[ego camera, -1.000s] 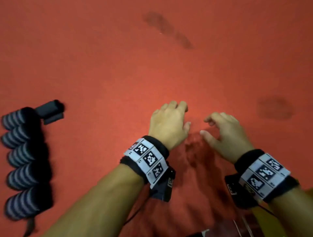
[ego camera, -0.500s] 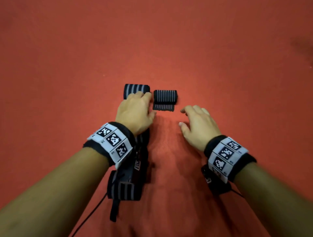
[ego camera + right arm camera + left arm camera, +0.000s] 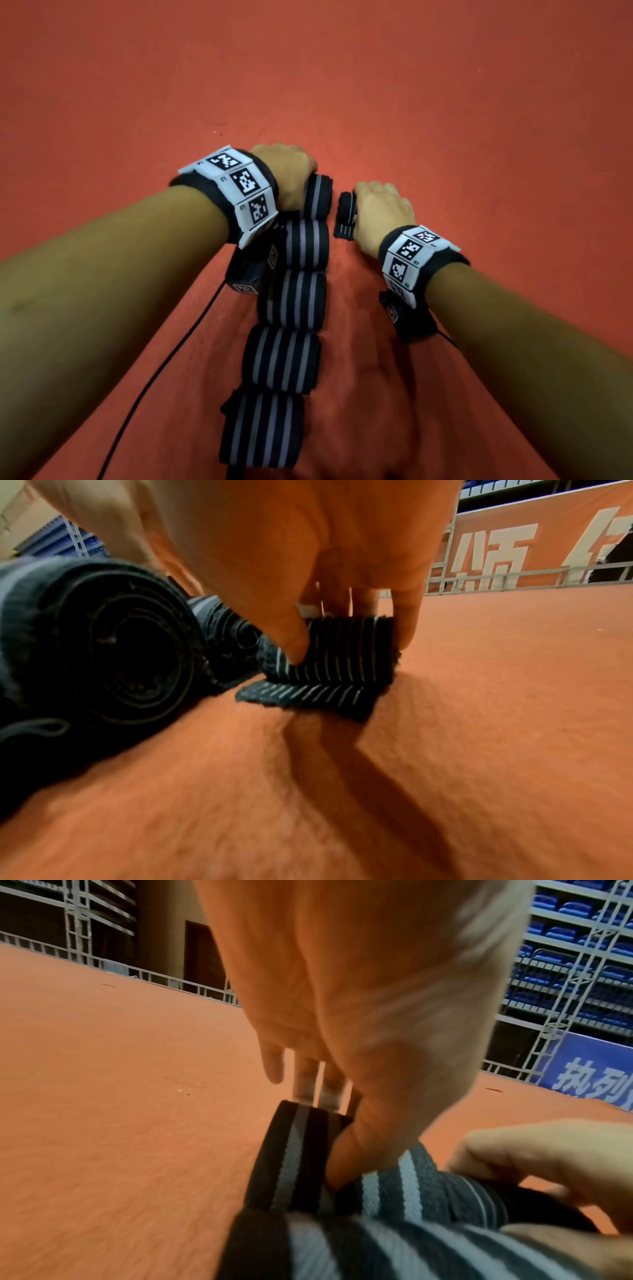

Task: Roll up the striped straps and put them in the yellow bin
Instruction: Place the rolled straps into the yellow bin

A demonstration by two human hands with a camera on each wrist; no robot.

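Five rolled striped straps (image 3: 301,245), perhaps six

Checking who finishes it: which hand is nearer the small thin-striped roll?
Right. The right hand grips the small thin-striped roll; the left hand holds the neighbouring roll.

Place: indoor sports arena
Floor: broad orange-red carpet (image 3: 445,102)
Seating: tiers of blue seats (image 3: 582,961) on metal scaffolding
Edge: low metal railings (image 3: 164,982) bounding the floor
Signs: blue banner (image 3: 596,1080) and orange banner (image 3: 534,550) with large characters
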